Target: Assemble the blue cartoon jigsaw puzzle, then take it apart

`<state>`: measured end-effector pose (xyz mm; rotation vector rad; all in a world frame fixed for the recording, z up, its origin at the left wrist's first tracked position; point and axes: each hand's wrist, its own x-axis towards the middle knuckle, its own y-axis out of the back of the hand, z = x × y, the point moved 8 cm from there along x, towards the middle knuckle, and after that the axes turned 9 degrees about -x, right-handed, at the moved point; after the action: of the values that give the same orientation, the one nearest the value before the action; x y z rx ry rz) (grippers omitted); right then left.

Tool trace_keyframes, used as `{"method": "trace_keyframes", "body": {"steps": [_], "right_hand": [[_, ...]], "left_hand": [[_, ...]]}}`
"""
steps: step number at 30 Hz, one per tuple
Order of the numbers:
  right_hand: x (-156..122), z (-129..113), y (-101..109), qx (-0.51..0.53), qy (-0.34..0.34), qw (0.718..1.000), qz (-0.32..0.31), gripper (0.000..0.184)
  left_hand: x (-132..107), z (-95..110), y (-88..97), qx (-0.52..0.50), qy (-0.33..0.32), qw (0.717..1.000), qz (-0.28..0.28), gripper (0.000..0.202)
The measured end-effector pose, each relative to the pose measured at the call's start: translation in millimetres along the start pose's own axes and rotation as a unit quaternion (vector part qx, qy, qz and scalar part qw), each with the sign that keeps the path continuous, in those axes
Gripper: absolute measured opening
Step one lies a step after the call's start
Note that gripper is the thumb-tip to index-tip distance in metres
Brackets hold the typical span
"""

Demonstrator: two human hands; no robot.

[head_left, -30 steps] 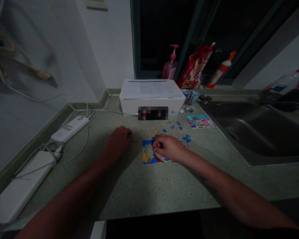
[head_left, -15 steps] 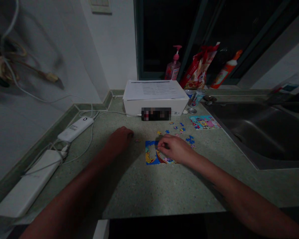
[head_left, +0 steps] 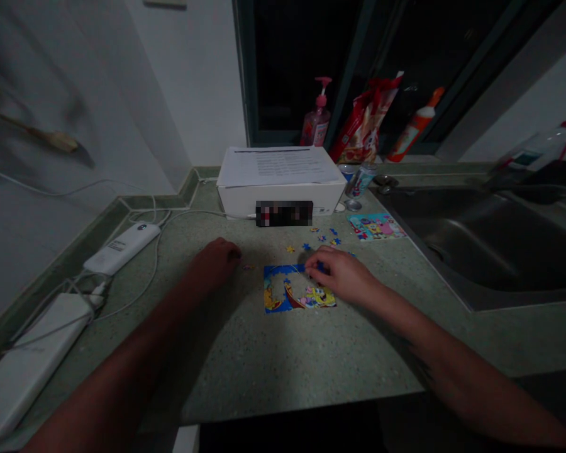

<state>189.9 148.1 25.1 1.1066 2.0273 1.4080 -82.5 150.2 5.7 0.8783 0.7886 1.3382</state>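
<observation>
A small, partly assembled jigsaw puzzle (head_left: 292, 294) with a blue border and a cartoon picture lies on the speckled green countertop (head_left: 283, 358). My right hand (head_left: 342, 275) rests at the puzzle's upper right edge, fingers curled and pinched on what looks like a blue piece. My left hand (head_left: 216, 260) lies on the counter left of the puzzle, fingers curled under, with a tiny piece (head_left: 248, 267) just beside it. Several loose blue and yellow pieces (head_left: 321, 237) are scattered behind the puzzle.
A white box (head_left: 280, 179) with a printed sheet stands behind the puzzle. A picture card (head_left: 375, 226) lies near a steel sink (head_left: 490, 245). Power banks (head_left: 121, 247) and cables lie at the left. A pump bottle (head_left: 315, 124), red bag (head_left: 365, 123) and can (head_left: 360, 180) stand by the window.
My right hand has slid from the puzzle's middle to its upper right edge, uncovering more of the picture. My left hand has stayed put. The view has shifted a little.
</observation>
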Motion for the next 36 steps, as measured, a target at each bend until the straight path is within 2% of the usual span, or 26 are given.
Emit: {"method": "trace_keyframes", "body": {"steps": [8,17,20,25,28,30,32,36], "right_hand": [[-2.4,-3.3,-0.3,-0.002,0.006,1.000,0.003,0.011],[-2.5,-9.9,-1.0,-0.016,0.005,1.000,0.000,0.008],[-2.3,-11.4,-1.1,-0.011,0.010,1.000,0.001,0.008],[-2.8,-13.1,-6.2,-0.020,0.013,1.000,-0.011,0.009],[-4.1,-15.3,-10.5,-0.031,0.013,0.999,-0.006,0.010],[-5.6,-20.6,-10.7,-0.029,0.022,0.999,0.017,0.011],[-8.0,-29.3,-8.3,-0.020,0.039,0.998,0.051,0.011],[-14.8,-47.7,-1.3,-0.003,0.070,0.991,0.111,0.020]], "left_hand": [[3.8,-12.3,-2.5,-0.011,0.024,1.000,-0.012,0.023],[4.7,-15.8,-0.4,-0.014,0.031,0.999,-0.005,0.014],[3.1,-17.0,2.4,-0.040,0.051,0.998,0.011,0.013],[3.2,-14.3,1.2,-0.109,0.072,0.991,-0.008,0.006],[1.7,-8.5,3.5,-0.179,0.085,0.980,0.016,0.007],[-2.9,-0.1,2.3,-0.256,0.091,0.962,0.033,0.013],[-10.2,14.5,-4.6,-0.329,0.087,0.940,0.020,0.017],[-28.9,47.9,-21.9,-0.405,0.076,0.911,-0.027,0.013]]}}
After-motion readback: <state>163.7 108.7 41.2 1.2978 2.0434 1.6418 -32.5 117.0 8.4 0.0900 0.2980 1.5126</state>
